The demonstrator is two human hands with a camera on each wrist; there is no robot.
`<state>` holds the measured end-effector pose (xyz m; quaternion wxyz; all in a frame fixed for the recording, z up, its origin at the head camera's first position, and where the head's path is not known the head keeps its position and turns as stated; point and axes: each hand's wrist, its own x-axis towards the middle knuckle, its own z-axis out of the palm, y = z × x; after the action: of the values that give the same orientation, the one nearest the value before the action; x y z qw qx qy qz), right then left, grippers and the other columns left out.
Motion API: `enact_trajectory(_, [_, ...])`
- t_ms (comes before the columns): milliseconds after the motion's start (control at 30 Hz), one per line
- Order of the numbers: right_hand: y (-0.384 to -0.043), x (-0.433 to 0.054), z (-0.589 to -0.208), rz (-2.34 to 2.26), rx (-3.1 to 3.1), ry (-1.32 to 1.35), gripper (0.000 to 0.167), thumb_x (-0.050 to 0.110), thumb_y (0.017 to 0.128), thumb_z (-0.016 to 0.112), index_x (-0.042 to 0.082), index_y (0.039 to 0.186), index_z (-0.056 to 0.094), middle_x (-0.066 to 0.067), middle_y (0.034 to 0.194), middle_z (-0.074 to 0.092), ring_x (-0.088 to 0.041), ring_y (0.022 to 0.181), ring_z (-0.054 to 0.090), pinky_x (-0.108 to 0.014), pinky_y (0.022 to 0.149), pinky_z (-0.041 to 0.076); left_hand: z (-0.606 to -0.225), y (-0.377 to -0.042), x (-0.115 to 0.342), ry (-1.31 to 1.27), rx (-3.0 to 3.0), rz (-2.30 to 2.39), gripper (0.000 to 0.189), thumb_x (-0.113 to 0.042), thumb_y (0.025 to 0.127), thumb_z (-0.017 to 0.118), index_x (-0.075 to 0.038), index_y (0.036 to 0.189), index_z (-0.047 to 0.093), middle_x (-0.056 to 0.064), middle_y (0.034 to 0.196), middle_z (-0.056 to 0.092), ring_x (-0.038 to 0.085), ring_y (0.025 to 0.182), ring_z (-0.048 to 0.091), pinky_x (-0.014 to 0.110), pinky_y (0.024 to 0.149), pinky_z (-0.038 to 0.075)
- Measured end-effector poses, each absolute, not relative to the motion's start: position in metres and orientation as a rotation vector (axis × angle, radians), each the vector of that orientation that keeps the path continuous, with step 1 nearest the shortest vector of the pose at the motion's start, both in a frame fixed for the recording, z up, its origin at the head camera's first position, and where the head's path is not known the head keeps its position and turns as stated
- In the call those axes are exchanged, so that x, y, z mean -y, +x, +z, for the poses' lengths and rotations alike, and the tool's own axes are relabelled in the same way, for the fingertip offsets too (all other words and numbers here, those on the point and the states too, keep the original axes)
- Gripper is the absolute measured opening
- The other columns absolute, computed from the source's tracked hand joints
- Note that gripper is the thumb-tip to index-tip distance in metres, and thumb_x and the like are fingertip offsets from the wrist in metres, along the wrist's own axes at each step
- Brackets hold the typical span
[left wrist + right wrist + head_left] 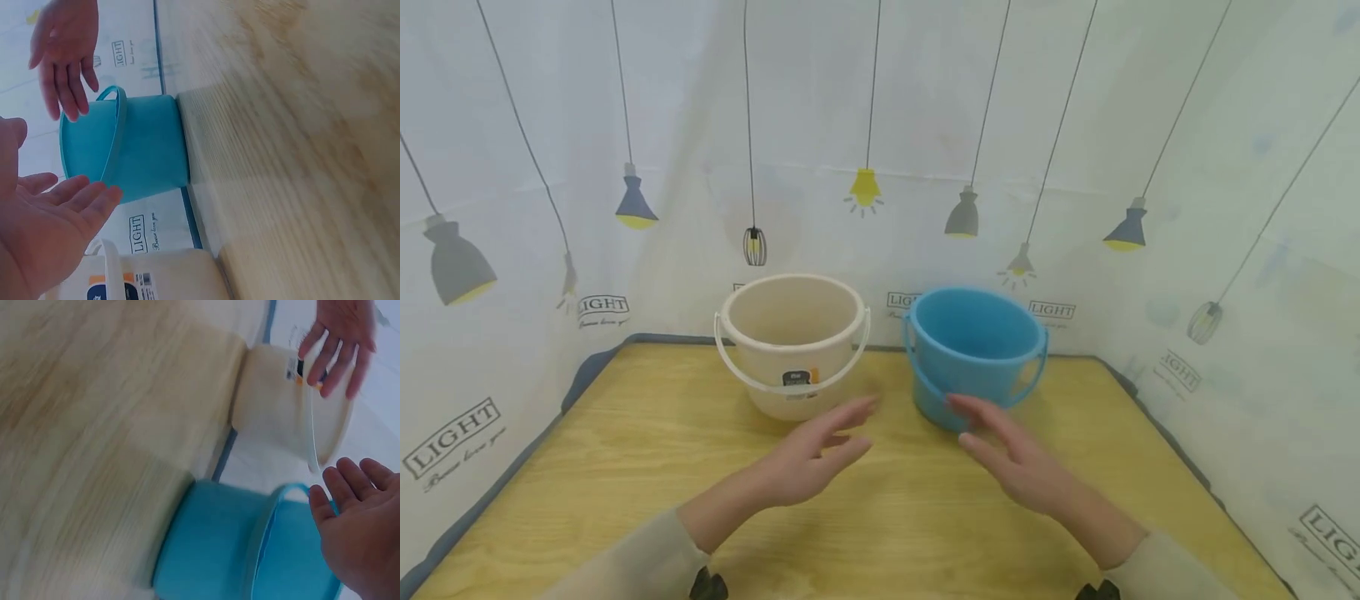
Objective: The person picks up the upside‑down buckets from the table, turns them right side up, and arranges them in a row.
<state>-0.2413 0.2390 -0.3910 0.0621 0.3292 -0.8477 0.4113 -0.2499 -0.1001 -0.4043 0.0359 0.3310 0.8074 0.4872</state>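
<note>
A cream bucket [767, 367] with a white handle and a dark-and-orange label stands at the back left of the table. To its right is a blue bucket [970, 379], its blue handle hanging down in front. My left hand [808, 458] hovers before the cream bucket, fingers extended, holding nothing. My right hand [1018, 458] is raised in front of the blue bucket, its fingers loosely extended and nothing in them. Both palms face each other, as the left wrist view shows with the right hand [69, 59] opposite. Whether any fingertip touches a bucket is unclear.
The wooden table [880, 533] has a dark blue edge along its back and sides. Pale curtains [805, 100] printed with hanging lamps and the word LIGHT surround it on three sides. A narrow gap separates the two buckets.
</note>
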Motion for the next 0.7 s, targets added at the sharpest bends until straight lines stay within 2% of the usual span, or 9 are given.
enact_trajectory(67, [-0.241, -0.228, -0.393, 1.174, 2.633, 1.027, 0.051, 0.022, 0.115, 0.056, 0.012, 0.165, 0.047, -0.012, 0.168, 0.054, -0.034, 0.154, 0.052, -0.056, 0.126, 0.047, -0.404, -0.248, 0.106, 1.043, -2.521, 1.443, 0.061, -0.033, 0.117, 0.054, -0.011, 0.171, 0.037, 0.014, 0.173, 0.046, 0.037, 0.158, 0.048, 0.062, 0.126, 0.046])
enact_trajectory(167, [-0.243, -0.215, -0.394, 1.061, 2.732, 1.049, 0.059, 0.033, 0.115, 0.058, 0.014, 0.168, 0.043, -0.009, 0.171, 0.049, -0.038, 0.158, 0.047, -0.066, 0.128, 0.041, -0.402, -0.246, 0.115, 1.068, -2.616, 1.311, 0.065, -0.037, 0.116, 0.055, -0.01, 0.172, 0.036, 0.014, 0.175, 0.042, 0.038, 0.16, 0.044, 0.062, 0.129, 0.042])
enact_trajectory(300, [-0.244, -0.206, -0.393, 0.804, 2.816, 1.115, 0.072, 0.046, 0.111, 0.062, 0.019, 0.173, 0.035, -0.009, 0.177, 0.04, -0.04, 0.163, 0.038, -0.068, 0.131, 0.035, -0.4, -0.244, 0.125, 1.178, -2.797, 1.001, 0.078, -0.047, 0.111, 0.063, -0.012, 0.173, 0.033, 0.014, 0.177, 0.039, 0.039, 0.162, 0.042, 0.062, 0.131, 0.039])
enact_trajectory(433, [-0.247, -0.203, -0.39, 0.478, 2.803, 1.229, 0.089, 0.06, 0.105, 0.065, 0.025, 0.177, 0.024, -0.008, 0.183, 0.026, -0.042, 0.17, 0.02, -0.07, 0.135, 0.023, -0.397, -0.243, 0.134, 1.353, -2.953, 0.634, 0.096, -0.063, 0.101, 0.07, -0.017, 0.175, 0.029, 0.015, 0.179, 0.034, 0.042, 0.164, 0.036, 0.065, 0.132, 0.035])
enact_trajectory(600, [-0.254, -0.2, -0.383, 0.189, 2.786, 1.268, 0.098, 0.073, 0.103, 0.057, 0.032, 0.178, 0.01, -0.006, 0.187, 0.008, -0.045, 0.172, 0.007, -0.07, 0.137, 0.012, -0.389, -0.244, 0.139, 1.447, -3.044, 0.294, 0.114, -0.089, 0.092, 0.058, -0.024, 0.178, 0.019, 0.013, 0.185, 0.019, 0.045, 0.17, 0.019, 0.066, 0.137, 0.023])
enact_trajectory(700, [-0.257, -0.199, -0.378, 0.146, 2.826, 1.264, 0.096, 0.077, 0.103, 0.053, 0.036, 0.178, 0.008, -0.004, 0.187, 0.003, -0.045, 0.172, 0.004, -0.07, 0.137, 0.009, -0.385, -0.244, 0.141, 1.426, -3.06, 0.221, 0.12, -0.097, 0.088, 0.052, -0.024, 0.178, 0.018, 0.012, 0.185, 0.015, 0.046, 0.17, 0.015, 0.067, 0.137, 0.021])
